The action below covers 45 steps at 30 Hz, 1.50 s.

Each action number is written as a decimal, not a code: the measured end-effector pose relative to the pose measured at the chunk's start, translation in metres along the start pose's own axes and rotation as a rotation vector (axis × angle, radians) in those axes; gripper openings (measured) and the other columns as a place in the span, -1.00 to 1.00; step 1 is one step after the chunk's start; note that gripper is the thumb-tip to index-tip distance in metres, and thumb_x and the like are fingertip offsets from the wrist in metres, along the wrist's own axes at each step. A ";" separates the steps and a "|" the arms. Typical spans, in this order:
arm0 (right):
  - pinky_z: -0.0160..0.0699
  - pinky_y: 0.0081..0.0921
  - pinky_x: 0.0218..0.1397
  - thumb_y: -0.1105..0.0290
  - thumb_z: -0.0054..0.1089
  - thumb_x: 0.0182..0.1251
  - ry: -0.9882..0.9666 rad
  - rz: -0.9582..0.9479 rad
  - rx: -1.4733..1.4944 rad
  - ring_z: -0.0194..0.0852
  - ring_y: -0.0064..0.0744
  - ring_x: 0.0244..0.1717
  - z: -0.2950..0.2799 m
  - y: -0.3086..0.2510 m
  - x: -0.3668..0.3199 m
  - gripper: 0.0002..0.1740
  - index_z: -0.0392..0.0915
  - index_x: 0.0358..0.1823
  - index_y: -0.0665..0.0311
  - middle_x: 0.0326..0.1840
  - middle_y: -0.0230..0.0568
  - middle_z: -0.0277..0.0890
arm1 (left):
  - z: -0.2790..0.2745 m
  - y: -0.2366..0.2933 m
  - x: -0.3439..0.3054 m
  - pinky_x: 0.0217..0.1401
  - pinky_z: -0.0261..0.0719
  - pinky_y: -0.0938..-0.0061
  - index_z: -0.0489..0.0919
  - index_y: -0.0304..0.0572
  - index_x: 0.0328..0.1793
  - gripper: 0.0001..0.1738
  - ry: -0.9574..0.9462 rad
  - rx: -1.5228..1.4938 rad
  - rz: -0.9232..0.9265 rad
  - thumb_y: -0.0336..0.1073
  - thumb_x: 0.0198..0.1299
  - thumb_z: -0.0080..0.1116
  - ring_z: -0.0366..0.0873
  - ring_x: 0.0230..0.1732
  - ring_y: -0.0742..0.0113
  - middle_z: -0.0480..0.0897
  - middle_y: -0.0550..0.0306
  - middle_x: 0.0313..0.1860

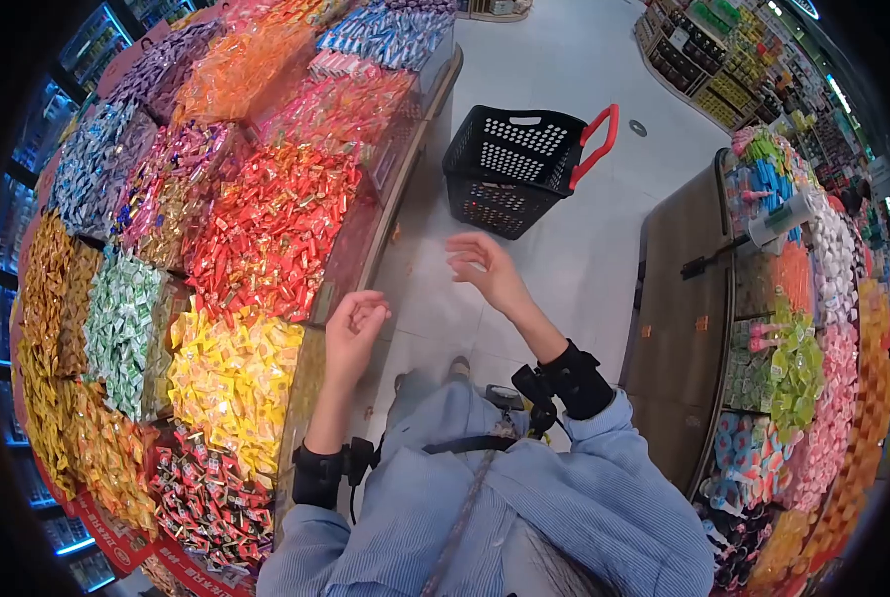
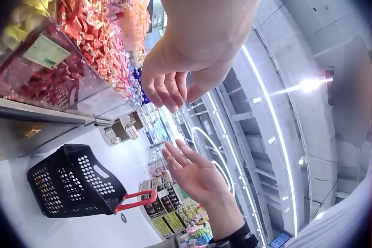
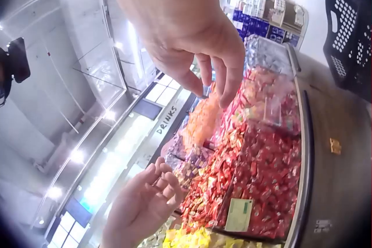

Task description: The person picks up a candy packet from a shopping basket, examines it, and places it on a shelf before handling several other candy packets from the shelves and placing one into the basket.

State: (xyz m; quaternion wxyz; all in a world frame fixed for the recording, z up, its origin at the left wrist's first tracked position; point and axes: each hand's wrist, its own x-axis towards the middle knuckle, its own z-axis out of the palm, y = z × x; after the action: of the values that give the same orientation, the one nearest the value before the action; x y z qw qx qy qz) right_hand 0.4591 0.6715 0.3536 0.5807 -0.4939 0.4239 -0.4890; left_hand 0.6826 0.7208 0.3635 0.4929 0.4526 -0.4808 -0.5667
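Pale tiled floor of a shop aisle, sweets counter along the person's left. Left hand: fingers loosely curled, nothing held. Right hand: fingers loosely bent, likewise unladen. Yellow-wrapped sweets lie left of the left hand, red-wrapped sweets ahead and left; that hand is the nearer to both. Black basket stands upright on the floor, ahead of and below the right hand, longer side apparently crosswise, red handle at its right. Price card on the red sweets' bin: text too small to read. Red strip on the counter's outer edge: characters illegible. Farthest, lettered sign: "DRINKS".
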 end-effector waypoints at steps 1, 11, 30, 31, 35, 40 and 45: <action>0.51 -0.57 -0.24 0.57 0.03 0.12 0.016 0.009 0.005 0.38 -0.52 -0.18 -0.010 -0.001 0.000 -0.67 0.31 -0.04 0.33 -0.10 -0.18 0.39 | 0.007 -0.001 0.010 -0.10 0.44 0.65 0.41 -0.35 -0.08 -0.79 -0.017 0.020 -0.009 -0.49 0.13 0.01 0.48 -0.24 0.51 0.52 0.17 -0.29; 0.52 -0.53 -0.15 0.51 0.04 0.15 0.149 0.140 0.034 0.41 -0.44 -0.11 -0.095 0.018 0.035 -0.67 0.32 -0.02 0.34 -0.05 -0.14 0.38 | 0.056 -0.026 0.127 -0.07 0.47 0.60 0.41 -0.36 -0.07 -0.78 -0.174 0.114 -0.047 -0.48 0.14 -0.01 0.48 -0.18 0.48 0.51 0.14 -0.25; 0.48 -0.52 -0.10 0.51 -0.01 0.18 0.259 0.288 -0.013 0.44 -0.47 -0.13 -0.208 0.027 0.249 -0.72 0.35 -0.05 0.31 -0.09 -0.23 0.43 | 0.083 -0.022 0.397 -0.10 0.43 0.65 0.41 -0.36 -0.09 -0.79 -0.170 0.052 -0.169 -0.46 0.15 0.01 0.48 -0.21 0.48 0.50 0.14 -0.25; 0.48 -0.53 -0.10 0.51 -0.01 0.18 0.260 0.297 -0.009 0.44 -0.47 -0.14 -0.212 0.027 0.254 -0.73 0.35 -0.05 0.31 -0.09 -0.23 0.44 | 0.082 -0.024 0.403 -0.10 0.43 0.65 0.41 -0.36 -0.09 -0.79 -0.153 0.063 -0.172 -0.45 0.15 0.01 0.48 -0.21 0.48 0.49 0.14 -0.25; 0.47 -0.53 -0.10 0.50 -0.02 0.20 0.265 0.309 -0.030 0.45 -0.47 -0.14 -0.231 0.021 0.276 -0.74 0.36 -0.06 0.32 -0.10 -0.23 0.45 | 0.083 -0.031 0.421 -0.10 0.43 0.66 0.41 -0.36 -0.09 -0.79 -0.147 0.025 -0.203 -0.45 0.15 0.01 0.47 -0.22 0.49 0.49 0.15 -0.26; 0.47 -0.54 -0.11 0.50 -0.04 0.22 0.293 0.352 -0.038 0.46 -0.47 -0.15 -0.265 0.027 0.296 -0.76 0.37 -0.07 0.32 -0.10 -0.22 0.45 | 0.098 -0.056 0.448 -0.16 0.43 0.69 0.41 -0.35 -0.10 -0.79 -0.135 0.021 -0.237 -0.44 0.14 0.03 0.48 -0.22 0.50 0.50 0.17 -0.28; 0.48 -0.55 -0.13 0.51 -0.03 0.20 0.341 0.392 -0.001 0.46 -0.47 -0.18 -0.315 0.044 0.311 -0.77 0.38 -0.09 0.33 -0.12 -0.21 0.46 | 0.129 -0.090 0.484 -0.22 0.41 0.69 0.42 -0.35 -0.13 -0.80 -0.133 0.066 -0.283 -0.43 0.12 0.04 0.47 -0.28 0.54 0.50 0.20 -0.32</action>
State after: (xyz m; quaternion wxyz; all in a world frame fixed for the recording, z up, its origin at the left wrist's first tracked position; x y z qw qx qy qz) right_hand 0.2094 0.3156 0.2592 0.5844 -0.3129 0.6036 -0.4430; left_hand 0.4935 0.2574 0.2715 0.3599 0.4932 -0.4623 -0.6430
